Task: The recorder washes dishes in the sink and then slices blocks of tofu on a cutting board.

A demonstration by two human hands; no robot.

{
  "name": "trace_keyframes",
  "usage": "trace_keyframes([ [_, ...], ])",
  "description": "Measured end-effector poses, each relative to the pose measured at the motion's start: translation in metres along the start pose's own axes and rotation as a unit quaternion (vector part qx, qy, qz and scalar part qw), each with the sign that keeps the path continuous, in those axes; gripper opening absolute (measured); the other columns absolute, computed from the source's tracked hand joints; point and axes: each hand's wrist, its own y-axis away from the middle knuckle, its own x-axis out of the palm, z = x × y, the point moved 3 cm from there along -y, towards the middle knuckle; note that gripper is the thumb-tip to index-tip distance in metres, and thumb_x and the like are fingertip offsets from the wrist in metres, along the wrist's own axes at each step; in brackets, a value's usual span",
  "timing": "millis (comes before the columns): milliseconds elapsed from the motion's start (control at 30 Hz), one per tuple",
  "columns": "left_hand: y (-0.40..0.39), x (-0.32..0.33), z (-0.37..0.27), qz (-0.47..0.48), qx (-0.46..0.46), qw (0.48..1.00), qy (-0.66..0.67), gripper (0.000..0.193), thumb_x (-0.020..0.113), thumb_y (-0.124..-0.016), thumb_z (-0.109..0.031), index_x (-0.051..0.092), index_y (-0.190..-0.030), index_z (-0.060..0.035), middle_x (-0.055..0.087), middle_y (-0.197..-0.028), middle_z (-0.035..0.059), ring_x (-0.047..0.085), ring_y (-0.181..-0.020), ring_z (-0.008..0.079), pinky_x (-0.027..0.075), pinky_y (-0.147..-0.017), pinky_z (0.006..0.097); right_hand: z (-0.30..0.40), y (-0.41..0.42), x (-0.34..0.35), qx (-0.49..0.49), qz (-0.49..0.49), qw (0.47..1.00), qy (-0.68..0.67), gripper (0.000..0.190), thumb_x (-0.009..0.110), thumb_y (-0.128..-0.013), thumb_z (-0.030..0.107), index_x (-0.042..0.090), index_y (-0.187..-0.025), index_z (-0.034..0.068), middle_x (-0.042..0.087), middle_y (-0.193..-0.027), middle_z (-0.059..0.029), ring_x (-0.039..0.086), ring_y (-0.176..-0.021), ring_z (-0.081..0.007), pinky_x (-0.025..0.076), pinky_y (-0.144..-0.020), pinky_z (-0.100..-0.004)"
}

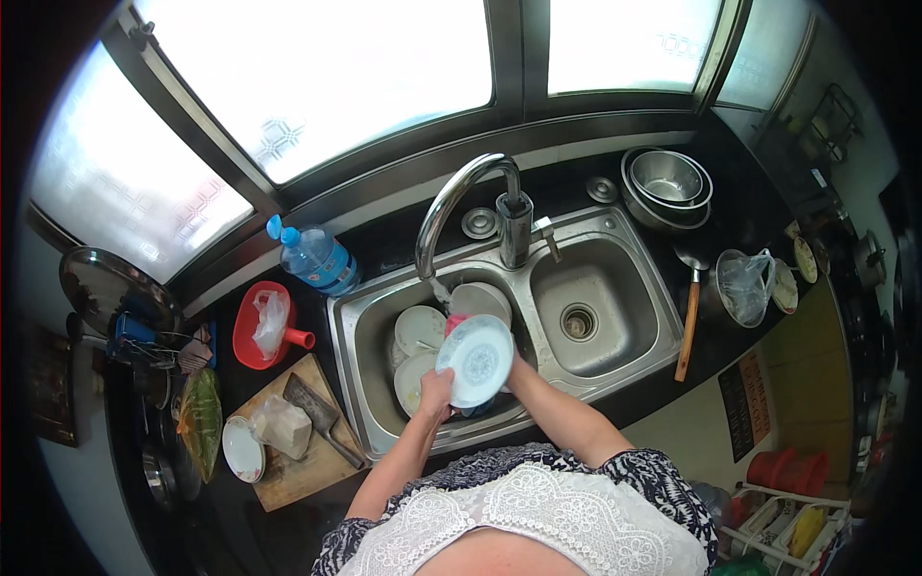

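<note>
My left hand (434,392) grips the near-left rim of a white plate (475,363) with a bluish pattern at its centre, thumb on top. The plate is held tilted above the left basin (374,353) of a steel double sink. Most of my right hand (514,366) is hidden behind the plate's right side, so its grip does not show. Something pink, perhaps a cloth (454,322), peeks out past the plate's far-left edge. Under the curved chrome faucet (461,191), water runs down near several dishes (420,330) lying in that basin.
The right basin (609,288) has a drain strainer. Nested steel bowls (668,180), a wooden-handled spatula (689,324) and a bagged bowl (744,286) stand rightward. To the left are a bottle (320,263), a red scoop (248,317) and a cleaver (313,410) on a cutting board (288,493).
</note>
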Motion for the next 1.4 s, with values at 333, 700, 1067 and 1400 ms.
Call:
trace_keyframes([
  [333, -0.035, -0.027, 0.033, -0.232, -0.042, 0.969, 0.072, 0.020, 0.047, -0.082, -0.011, 0.053, -0.085, 0.0078, 0.054, -0.060, 0.0149, 0.048, -0.036, 0.0231, 0.029, -0.025, 0.0343, -0.039, 0.033, 0.042, 0.048, -0.144, 0.988, 0.024, 0.056, 0.042, -0.085, 0.053, 0.044, -0.125, 0.015, 0.047, -0.126, -0.0068, 0.046, -0.116, -0.0262, 0.039, -0.089, -0.0530],
  [700, -0.012, -0.038, 0.026, -0.027, -0.009, 0.993, -0.119, 0.020, 0.048, -0.084, -0.014, 0.055, -0.092, 0.0024, 0.055, -0.064, 0.0105, 0.048, -0.037, 0.0191, 0.030, -0.026, 0.0338, 0.026, 0.008, 0.010, 0.027, -0.109, 0.989, 0.093, 0.040, 0.050, -0.087, 0.036, 0.056, -0.110, 0.004, 0.061, -0.106, -0.0097, 0.057, -0.100, -0.0218, 0.044, -0.090, -0.0352],
  [1067, -0.041, -0.005, 0.025, -0.157, -0.109, 0.981, 0.028, 0.023, 0.048, -0.084, -0.013, 0.054, -0.075, 0.0069, 0.051, -0.056, 0.0126, 0.045, -0.034, 0.0231, 0.027, -0.027, 0.0395, -0.025, 0.034, 0.040, 0.052, -0.144, 0.988, -0.017, 0.072, 0.025, -0.086, 0.064, 0.032, -0.134, 0.011, 0.038, -0.136, -0.0121, 0.033, -0.127, -0.0316, 0.029, -0.099, -0.0538],
  [1400, -0.038, 0.027, -0.032, -0.206, -0.034, 0.972, -0.110, 0.014, 0.044, -0.082, -0.008, 0.047, -0.084, 0.0052, 0.059, -0.069, 0.0254, 0.062, -0.060, 0.0368, 0.046, -0.056, 0.0508, 0.013, 0.086, 0.031, -0.005, -0.222, 0.927, 0.303, 0.046, 0.053, -0.084, 0.025, 0.040, -0.124, 0.006, 0.048, -0.123, -0.0175, 0.052, -0.108, -0.0327, 0.045, -0.083, -0.0522],
])
